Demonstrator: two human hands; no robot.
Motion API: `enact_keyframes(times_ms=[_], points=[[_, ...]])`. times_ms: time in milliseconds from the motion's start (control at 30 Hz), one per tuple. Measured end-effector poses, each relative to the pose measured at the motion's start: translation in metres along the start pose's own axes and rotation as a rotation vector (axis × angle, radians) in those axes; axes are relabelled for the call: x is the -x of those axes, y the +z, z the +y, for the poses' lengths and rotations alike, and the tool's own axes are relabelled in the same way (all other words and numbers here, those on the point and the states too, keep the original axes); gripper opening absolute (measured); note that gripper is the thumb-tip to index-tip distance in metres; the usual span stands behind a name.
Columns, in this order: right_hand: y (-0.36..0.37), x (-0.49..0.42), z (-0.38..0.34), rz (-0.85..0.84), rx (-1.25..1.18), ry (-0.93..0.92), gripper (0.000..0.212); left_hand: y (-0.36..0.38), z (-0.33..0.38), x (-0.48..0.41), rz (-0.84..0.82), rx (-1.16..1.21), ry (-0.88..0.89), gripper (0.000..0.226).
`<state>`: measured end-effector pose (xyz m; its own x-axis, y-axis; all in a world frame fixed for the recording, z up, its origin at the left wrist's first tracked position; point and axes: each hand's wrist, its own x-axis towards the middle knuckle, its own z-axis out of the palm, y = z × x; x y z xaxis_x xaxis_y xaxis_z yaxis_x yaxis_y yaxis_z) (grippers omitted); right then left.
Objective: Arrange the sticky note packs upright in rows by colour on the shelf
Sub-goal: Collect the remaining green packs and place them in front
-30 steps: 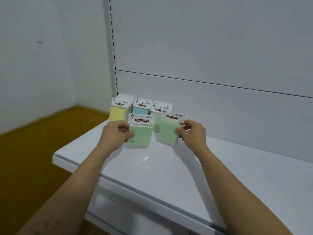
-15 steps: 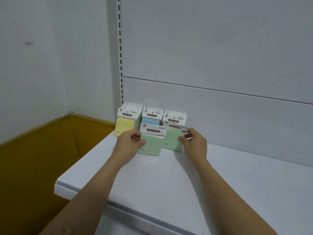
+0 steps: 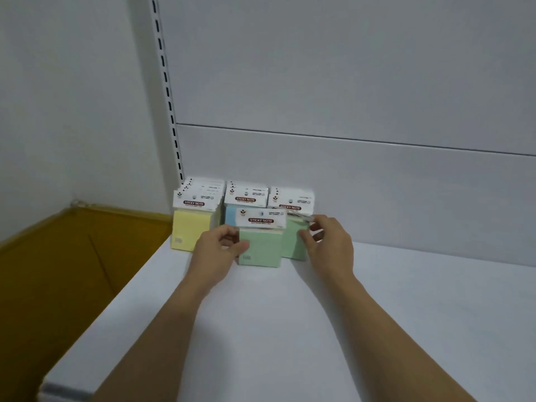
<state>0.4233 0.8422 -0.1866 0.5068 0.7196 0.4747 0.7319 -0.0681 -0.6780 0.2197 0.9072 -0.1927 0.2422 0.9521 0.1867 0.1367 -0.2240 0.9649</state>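
Now pushed back: left hand gripped a green pack before the blue row, right hand pinched a second pack beside it.

White wall left; slotted upright; pale back panel; ochre floor below

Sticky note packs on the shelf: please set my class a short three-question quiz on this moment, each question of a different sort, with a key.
1. True or false: the yellow row stands left of the blue row.
2. Which colour is the pack that the left hand holds? A yellow, B blue, C green.
3. Fill in: the right hand pinches the front pack of the ____ row.
Key: 1 true; 2 C; 3 green.
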Motion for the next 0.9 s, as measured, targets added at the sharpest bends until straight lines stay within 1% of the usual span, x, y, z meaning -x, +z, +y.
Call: enact_keyframes(times_ms=[67, 167, 333, 400, 500, 567, 667, 733, 800, 900], points=[[0.003, 0.0, 0.0, 0.0, 0.012, -0.002, 0.021, 0.006, -0.003, 0.001, 0.008, -0.071, 0.055, 0.018], [0.003, 0.002, -0.001, -0.003, 0.009, 0.012, 0.027, 0.01, -0.005, -0.002, 0.02, -0.084, 0.077, 0.019], [0.0, 0.006, -0.002, -0.019, -0.05, 0.09, 0.051, 0.008, -0.005, -0.004, 0.003, -0.052, 0.064, 0.02], [-0.003, 0.009, -0.005, 0.008, -0.033, 0.06, 0.057, 0.008, -0.004, -0.002, 0.007, -0.051, 0.067, 0.021], [-0.01, 0.018, -0.009, 0.099, 0.026, -0.108, 0.052, 0.009, -0.001, 0.0, 0.018, -0.031, 0.068, 0.019], [-0.013, 0.026, -0.013, 0.101, 0.011, -0.206, 0.049, 0.011, 0.004, 0.002, 0.026, -0.009, 0.064, 0.022], [-0.016, 0.035, -0.022, -0.027, -0.031, -0.199, 0.048, 0.014, 0.011, 0.007, 0.013, 0.004, 0.092, 0.025], [-0.015, 0.036, -0.027, -0.095, -0.036, -0.18, 0.032, 0.014, 0.013, 0.011, -0.003, 0.004, 0.106, 0.022], [-0.013, 0.037, -0.03, -0.097, -0.05, -0.171, 0.021, 0.012, 0.014, 0.013, -0.005, -0.008, 0.106, 0.02], [-0.013, 0.035, -0.03, -0.063, -0.08, -0.173, 0.021, 0.012, 0.016, 0.015, 0.006, -0.008, 0.1, 0.02]])
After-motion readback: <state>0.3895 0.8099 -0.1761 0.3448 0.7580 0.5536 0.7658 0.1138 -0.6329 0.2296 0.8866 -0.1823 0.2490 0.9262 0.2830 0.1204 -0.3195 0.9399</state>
